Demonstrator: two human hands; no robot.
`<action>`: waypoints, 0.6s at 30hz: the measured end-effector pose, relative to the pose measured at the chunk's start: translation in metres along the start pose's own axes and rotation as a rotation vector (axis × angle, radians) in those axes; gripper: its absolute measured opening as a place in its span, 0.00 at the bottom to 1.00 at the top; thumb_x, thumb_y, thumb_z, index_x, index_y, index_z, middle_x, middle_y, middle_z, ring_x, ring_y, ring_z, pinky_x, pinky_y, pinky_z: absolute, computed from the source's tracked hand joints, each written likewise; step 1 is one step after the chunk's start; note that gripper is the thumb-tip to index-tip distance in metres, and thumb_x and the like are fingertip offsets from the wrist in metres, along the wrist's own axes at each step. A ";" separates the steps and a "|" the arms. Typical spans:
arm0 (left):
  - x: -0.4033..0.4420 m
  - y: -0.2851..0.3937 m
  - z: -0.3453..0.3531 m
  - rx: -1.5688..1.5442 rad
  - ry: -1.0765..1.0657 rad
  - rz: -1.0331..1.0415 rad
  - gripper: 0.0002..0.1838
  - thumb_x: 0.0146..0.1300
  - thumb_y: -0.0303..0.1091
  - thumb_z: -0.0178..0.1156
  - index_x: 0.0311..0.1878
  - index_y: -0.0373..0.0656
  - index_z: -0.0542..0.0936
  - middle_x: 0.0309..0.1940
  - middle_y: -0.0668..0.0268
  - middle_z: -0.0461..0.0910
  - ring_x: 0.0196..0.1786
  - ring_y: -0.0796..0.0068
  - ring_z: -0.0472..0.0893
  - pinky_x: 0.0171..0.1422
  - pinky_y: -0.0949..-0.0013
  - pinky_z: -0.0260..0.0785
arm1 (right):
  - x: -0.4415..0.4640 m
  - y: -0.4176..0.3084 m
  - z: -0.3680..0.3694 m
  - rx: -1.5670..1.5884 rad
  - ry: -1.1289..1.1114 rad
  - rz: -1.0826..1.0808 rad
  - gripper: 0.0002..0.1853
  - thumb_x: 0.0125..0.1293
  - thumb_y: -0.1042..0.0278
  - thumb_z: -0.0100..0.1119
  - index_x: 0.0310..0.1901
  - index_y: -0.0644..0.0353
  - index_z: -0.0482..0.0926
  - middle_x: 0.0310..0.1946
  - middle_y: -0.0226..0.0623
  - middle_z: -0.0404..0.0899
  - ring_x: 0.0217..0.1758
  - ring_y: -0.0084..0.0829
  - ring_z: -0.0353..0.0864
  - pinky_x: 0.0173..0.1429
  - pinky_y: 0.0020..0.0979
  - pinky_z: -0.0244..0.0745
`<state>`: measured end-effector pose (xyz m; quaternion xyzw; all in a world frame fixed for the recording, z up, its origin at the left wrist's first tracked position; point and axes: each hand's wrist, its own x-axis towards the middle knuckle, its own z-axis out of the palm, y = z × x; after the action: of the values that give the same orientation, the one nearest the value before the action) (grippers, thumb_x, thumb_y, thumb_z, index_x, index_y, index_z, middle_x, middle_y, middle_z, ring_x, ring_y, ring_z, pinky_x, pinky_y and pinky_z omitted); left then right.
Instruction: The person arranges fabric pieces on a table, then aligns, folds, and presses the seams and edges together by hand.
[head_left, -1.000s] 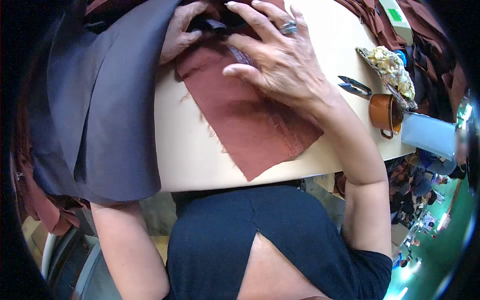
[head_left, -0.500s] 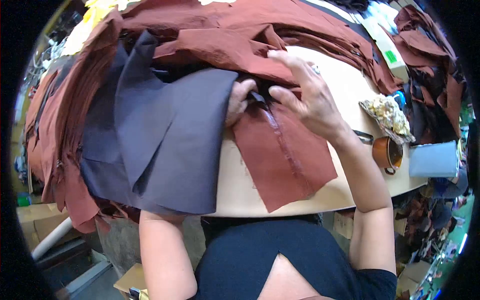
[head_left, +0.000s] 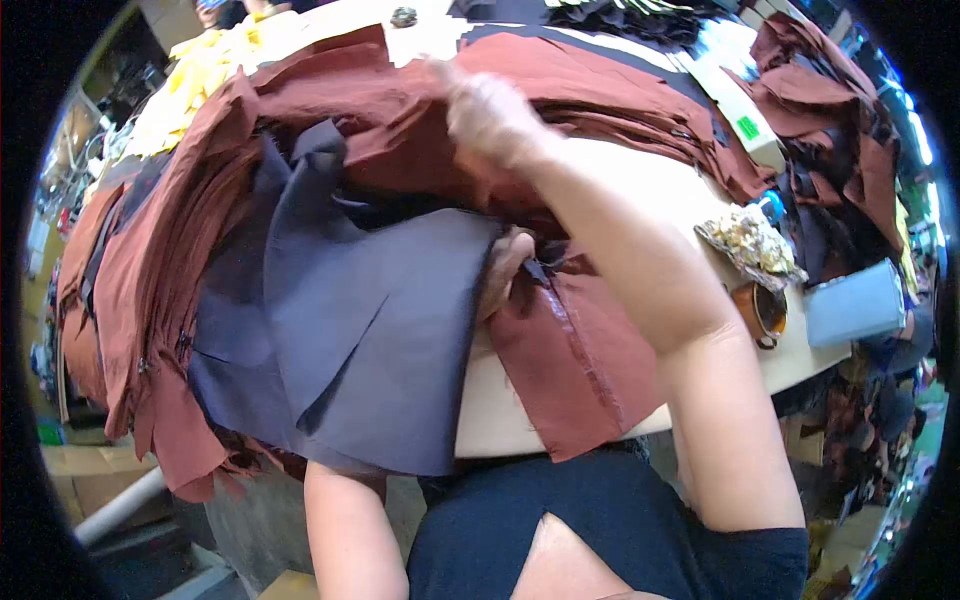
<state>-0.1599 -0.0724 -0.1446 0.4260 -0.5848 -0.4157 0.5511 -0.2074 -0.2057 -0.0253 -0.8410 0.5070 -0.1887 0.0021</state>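
My left forearm runs under a dark navy cloth (head_left: 390,340), and my left hand (head_left: 508,270) shows at the cloth's right edge. Its fingers close around gathered cloth near the top of a reddish-brown cloth piece (head_left: 570,370); exactly which layers they grip is partly hidden. A shiny seam strip runs down that brown piece. Farther up, my right hand (head_left: 495,120) is over a heap of reddish-brown cloth (head_left: 400,140), smeared by motion. Whether its fingers hold any cloth does not show.
Long folded brown cloths (head_left: 150,290) hang over the table's left side. To the right are a crumpled foil-like bundle (head_left: 750,245), a brown mug (head_left: 757,312) and a light blue box (head_left: 855,303). A white box with a green label (head_left: 740,115) stands behind, beside more brown cloth (head_left: 830,130).
My right hand has swung up and left, from beside my left hand to the brown heap. My left hand keeps its place at the navy cloth's edge. The whole view has shifted slightly.
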 end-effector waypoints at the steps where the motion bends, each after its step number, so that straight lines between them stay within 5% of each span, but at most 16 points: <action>1: 0.001 0.001 0.005 -0.036 0.007 0.003 0.09 0.58 0.28 0.59 0.40 0.36 0.78 0.37 0.57 0.79 0.44 0.64 0.78 0.53 0.66 0.68 | 0.001 0.023 -0.010 0.069 0.176 0.061 0.33 0.52 0.79 0.47 0.63 0.49 0.60 0.26 0.54 0.79 0.30 0.52 0.80 0.36 0.47 0.76; 3: 0.008 0.006 0.009 -0.082 -0.036 0.031 0.08 0.58 0.28 0.58 0.40 0.35 0.78 0.37 0.57 0.79 0.44 0.64 0.78 0.53 0.66 0.68 | 0.003 0.098 -0.021 -0.008 0.461 -0.015 0.25 0.57 0.75 0.49 0.59 0.55 0.65 0.33 0.53 0.80 0.30 0.48 0.81 0.36 0.45 0.76; 4: 0.016 0.010 0.009 -0.100 -0.082 0.050 0.08 0.59 0.29 0.58 0.40 0.35 0.78 0.37 0.57 0.79 0.44 0.64 0.78 0.53 0.66 0.68 | -0.005 0.124 -0.033 0.040 0.523 -0.114 0.25 0.59 0.71 0.47 0.60 0.67 0.66 0.59 0.53 0.68 0.52 0.46 0.76 0.58 0.42 0.69; 5: 0.024 0.015 0.007 -0.100 -0.178 0.077 0.08 0.59 0.29 0.58 0.40 0.35 0.78 0.37 0.57 0.79 0.44 0.64 0.78 0.53 0.66 0.68 | -0.027 0.112 -0.076 -0.207 0.260 0.270 0.34 0.50 0.83 0.38 0.65 0.67 0.58 0.56 0.59 0.68 0.43 0.53 0.80 0.47 0.38 0.77; 6: 0.035 0.028 0.002 -0.083 -0.338 0.112 0.13 0.55 0.24 0.55 0.45 0.38 0.75 0.40 0.57 0.79 0.50 0.61 0.77 0.58 0.65 0.66 | -0.037 0.143 -0.083 -0.091 0.598 -0.057 0.34 0.50 0.83 0.39 0.65 0.65 0.57 0.54 0.62 0.69 0.37 0.55 0.81 0.42 0.40 0.78; 7: 0.048 0.026 -0.005 0.333 -0.475 0.464 0.10 0.54 0.19 0.51 0.40 0.38 0.74 0.40 0.56 0.78 0.50 0.60 0.77 0.58 0.65 0.66 | -0.060 0.133 -0.111 -0.099 0.516 0.148 0.35 0.51 0.83 0.41 0.66 0.62 0.55 0.49 0.62 0.73 0.36 0.51 0.80 0.44 0.38 0.77; 9: 0.059 0.073 -0.015 0.587 -0.538 0.647 0.10 0.52 0.17 0.48 0.37 0.38 0.73 0.41 0.55 0.77 0.49 0.57 0.76 0.57 0.64 0.67 | -0.091 0.131 -0.139 -0.106 0.634 0.022 0.35 0.53 0.81 0.46 0.66 0.61 0.54 0.37 0.52 0.78 0.34 0.40 0.80 0.42 0.33 0.76; 12: 0.072 0.111 -0.035 0.762 -0.620 0.606 0.10 0.48 0.18 0.48 0.36 0.37 0.71 0.35 0.52 0.74 0.43 0.50 0.74 0.50 0.59 0.66 | -0.135 0.117 -0.169 0.344 0.361 0.171 0.31 0.54 0.80 0.51 0.62 0.62 0.60 0.27 0.38 0.76 0.33 0.28 0.78 0.40 0.28 0.73; 15: 0.075 0.130 -0.063 0.999 -0.636 0.388 0.09 0.46 0.19 0.47 0.33 0.36 0.69 0.29 0.48 0.70 0.39 0.46 0.71 0.46 0.54 0.63 | -0.175 0.191 -0.166 0.270 0.084 0.351 0.24 0.61 0.66 0.55 0.60 0.58 0.65 0.38 0.49 0.80 0.35 0.43 0.81 0.39 0.37 0.76; 16: 0.076 0.132 -0.079 1.048 -0.650 0.347 0.08 0.45 0.19 0.46 0.32 0.36 0.69 0.29 0.48 0.70 0.39 0.46 0.72 0.46 0.54 0.63 | -0.193 0.210 -0.156 0.040 0.134 0.224 0.28 0.62 0.58 0.58 0.61 0.60 0.65 0.42 0.46 0.80 0.44 0.38 0.80 0.46 0.32 0.73; 18: 0.079 0.134 -0.109 1.163 -0.651 0.275 0.07 0.46 0.20 0.45 0.31 0.35 0.68 0.28 0.48 0.70 0.39 0.46 0.72 0.46 0.53 0.62 | -0.221 0.208 -0.150 -0.305 -0.017 0.317 0.33 0.57 0.51 0.60 0.62 0.57 0.67 0.50 0.46 0.77 0.54 0.40 0.75 0.59 0.35 0.67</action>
<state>-0.0586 -0.1107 0.0117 0.4282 -0.8980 -0.0670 0.0763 -0.5238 -0.0897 0.0040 -0.7430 0.6555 -0.1000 -0.0914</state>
